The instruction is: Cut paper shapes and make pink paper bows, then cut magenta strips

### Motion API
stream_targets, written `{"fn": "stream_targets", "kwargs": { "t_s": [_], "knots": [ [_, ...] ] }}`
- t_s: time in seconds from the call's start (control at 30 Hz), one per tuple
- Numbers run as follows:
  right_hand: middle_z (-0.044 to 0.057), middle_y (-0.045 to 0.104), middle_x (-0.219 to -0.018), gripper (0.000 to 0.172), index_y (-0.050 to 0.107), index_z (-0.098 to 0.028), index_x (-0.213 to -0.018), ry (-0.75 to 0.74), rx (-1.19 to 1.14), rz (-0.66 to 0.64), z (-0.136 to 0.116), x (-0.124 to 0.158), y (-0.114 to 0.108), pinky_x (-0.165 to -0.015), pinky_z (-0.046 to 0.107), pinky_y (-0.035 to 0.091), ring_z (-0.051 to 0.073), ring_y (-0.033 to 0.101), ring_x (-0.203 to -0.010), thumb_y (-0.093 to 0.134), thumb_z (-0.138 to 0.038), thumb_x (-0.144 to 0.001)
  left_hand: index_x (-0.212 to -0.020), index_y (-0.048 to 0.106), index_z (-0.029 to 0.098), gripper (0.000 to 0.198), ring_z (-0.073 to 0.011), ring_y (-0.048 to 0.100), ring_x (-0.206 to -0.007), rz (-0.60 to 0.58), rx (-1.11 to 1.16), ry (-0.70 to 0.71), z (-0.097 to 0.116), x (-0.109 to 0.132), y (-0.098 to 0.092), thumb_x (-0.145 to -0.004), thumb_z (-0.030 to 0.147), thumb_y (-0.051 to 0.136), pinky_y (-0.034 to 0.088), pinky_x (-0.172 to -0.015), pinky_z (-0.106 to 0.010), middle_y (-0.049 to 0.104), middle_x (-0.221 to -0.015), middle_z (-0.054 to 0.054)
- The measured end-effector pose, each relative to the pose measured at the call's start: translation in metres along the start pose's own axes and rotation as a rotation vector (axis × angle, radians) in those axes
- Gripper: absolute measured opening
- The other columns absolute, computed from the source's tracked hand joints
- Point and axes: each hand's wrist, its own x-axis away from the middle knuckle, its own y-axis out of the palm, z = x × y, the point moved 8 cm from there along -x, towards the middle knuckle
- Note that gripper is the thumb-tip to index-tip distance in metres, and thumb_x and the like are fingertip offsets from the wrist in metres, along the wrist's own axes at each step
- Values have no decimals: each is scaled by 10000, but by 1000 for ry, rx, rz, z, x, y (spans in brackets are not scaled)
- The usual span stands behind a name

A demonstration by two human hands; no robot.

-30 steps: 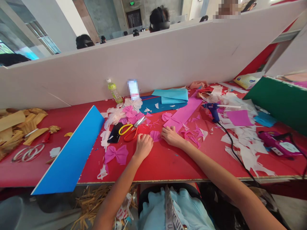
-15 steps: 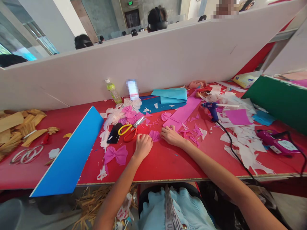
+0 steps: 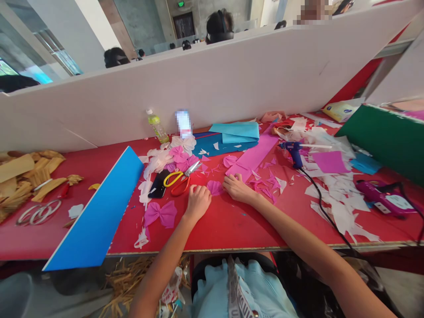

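Observation:
A small piece of pink crepe paper (image 3: 215, 188), rounded and pleated like a petal, lies between my two hands. At its left edge my left hand (image 3: 199, 199) has curled fingers closed on the paper. My right hand (image 3: 237, 187) pinches its right end, the fingertips partly hidden. Left of my left hand lie scissors (image 3: 186, 175) with one yellow and one red handle, blades pointing away to the right. Their handles overlap a black phone (image 3: 157, 187). A pink paper bow (image 3: 160, 214) rests nearer the front edge. Beyond my right hand stretches a long pink paper strip (image 3: 255, 152).
A blue board (image 3: 99, 212) stands at left, a green board (image 3: 380, 141) at right. A glue gun (image 3: 293, 154) with its black cord lies among white paper scraps (image 3: 344, 198). A green bottle (image 3: 157, 127) stands by the white partition (image 3: 212, 84). People's heads show beyond it.

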Motion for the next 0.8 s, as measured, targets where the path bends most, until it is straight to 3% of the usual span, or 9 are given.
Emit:
{"fn": "stream_targets", "kwargs": {
  "t_s": [0.33,0.57,0.8],
  "knots": [
    [75,553,-872,223,576,-164,-863,127,-130,89,14,0,-15,-755,364,191,200,404,-841,378,-239,-931,-774,578,178,85,-199,526,-837,4,20,-19,0,1,-1,-830,185,515,331,-903,-419,616,-827,-53],
    [66,539,-812,249,574,-152,-788,-61,-95,60,-26,-1,-7,-752,358,190,188,380,-814,378,-208,-931,-776,593,166,102,-203,524,-849,-2,29,-50,-1,1,-1,-824,176,504,326,-915,-422,607,-833,-69],
    [69,532,-818,206,564,-154,-786,-57,-67,78,-22,-2,0,-735,352,188,193,369,-825,410,-196,-915,-799,591,175,68,-211,516,-880,-11,42,-43,-1,0,-3,-810,182,524,323,-916,-428,611,-874,-70]
  ]
}}
